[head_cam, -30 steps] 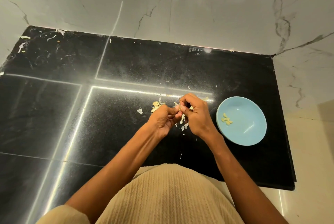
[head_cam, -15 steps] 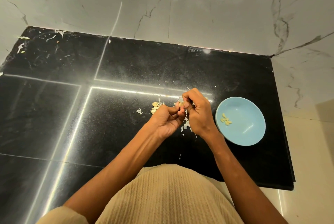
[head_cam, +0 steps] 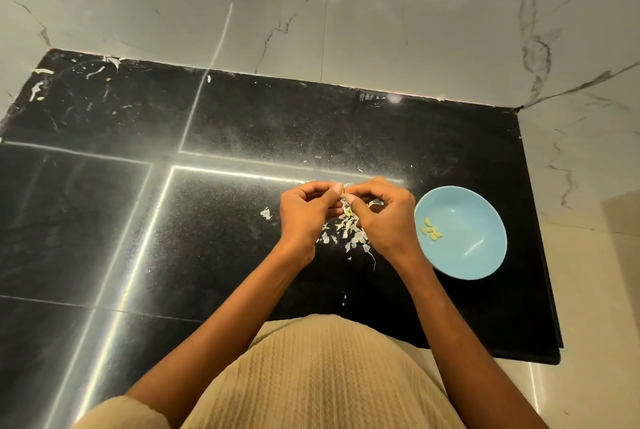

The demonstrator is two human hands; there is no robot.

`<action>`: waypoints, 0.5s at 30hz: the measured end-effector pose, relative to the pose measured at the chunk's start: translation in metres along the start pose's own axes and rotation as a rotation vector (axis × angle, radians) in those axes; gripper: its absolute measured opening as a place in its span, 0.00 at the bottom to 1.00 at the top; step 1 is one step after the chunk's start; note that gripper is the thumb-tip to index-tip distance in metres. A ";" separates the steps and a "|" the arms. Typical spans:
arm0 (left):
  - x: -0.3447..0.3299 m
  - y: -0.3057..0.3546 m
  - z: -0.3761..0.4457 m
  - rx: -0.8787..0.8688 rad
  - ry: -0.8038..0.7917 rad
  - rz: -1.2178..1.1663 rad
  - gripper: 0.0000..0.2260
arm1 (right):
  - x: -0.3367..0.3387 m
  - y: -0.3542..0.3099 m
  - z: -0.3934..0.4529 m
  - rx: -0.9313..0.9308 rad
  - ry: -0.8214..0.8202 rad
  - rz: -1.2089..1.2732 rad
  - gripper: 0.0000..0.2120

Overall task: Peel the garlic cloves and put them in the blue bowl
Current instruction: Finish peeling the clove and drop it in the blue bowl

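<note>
both hands meet over the middle of the glossy black stone tabletop [head_cam: 242,255]. left hand [head_cam: 304,217]: fingers curled in, thumb and forefinger tips pressed together on a small pale garlic clove [head_cam: 344,194] held between the two hands. right hand [head_cam: 388,220]: fingers likewise curled, its grip pinching the same clove from the other side, fingertips of both hands nearly touching. the clove is mostly hidden by the fingers; whether the skin is partly off cannot be told from here.

directly beneath the hands, a loose scatter of thin white papery garlic skins [head_cam: 349,232] lies on the tabletop, with one stray flake [head_cam: 265,213] off to the left of the left hand and a thin curled strand trailing toward the person.

round pale blue bowl [head_cam: 460,262] sits on the tabletop just to the right of the right hand, not touching it. inside, left of its centre, a small cluster of peeled yellowish garlic cloves [head_cam: 431,229].

tabletop surface dusty, crossed by bright reflected light lines; more white scraps at the far left corner [head_cam: 41,85]. beyond it, a grey-veined white marble wall [head_cam: 346,12]. at the bottom, the person's beige ribbed garment [head_cam: 322,376].
</note>
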State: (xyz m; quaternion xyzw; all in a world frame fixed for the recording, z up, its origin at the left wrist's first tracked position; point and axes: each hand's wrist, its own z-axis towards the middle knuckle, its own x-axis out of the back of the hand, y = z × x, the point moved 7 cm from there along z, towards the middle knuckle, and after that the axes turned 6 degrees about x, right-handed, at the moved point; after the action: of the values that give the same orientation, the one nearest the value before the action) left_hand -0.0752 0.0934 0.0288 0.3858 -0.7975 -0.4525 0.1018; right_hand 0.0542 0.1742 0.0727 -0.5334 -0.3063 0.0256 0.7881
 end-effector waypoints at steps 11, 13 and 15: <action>-0.004 0.003 -0.005 -0.051 -0.066 -0.048 0.07 | -0.002 0.010 -0.004 -0.153 0.017 0.156 0.05; -0.005 0.006 -0.005 -0.091 -0.077 -0.016 0.07 | 0.000 0.011 -0.004 -0.188 0.050 0.230 0.06; -0.006 0.008 -0.006 -0.131 -0.084 0.023 0.08 | 0.003 0.008 -0.003 -0.195 0.077 0.267 0.07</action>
State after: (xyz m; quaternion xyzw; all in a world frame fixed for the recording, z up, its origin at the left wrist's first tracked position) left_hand -0.0722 0.0966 0.0399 0.3497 -0.7741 -0.5184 0.0984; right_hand 0.0601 0.1765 0.0659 -0.6438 -0.2033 0.0799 0.7334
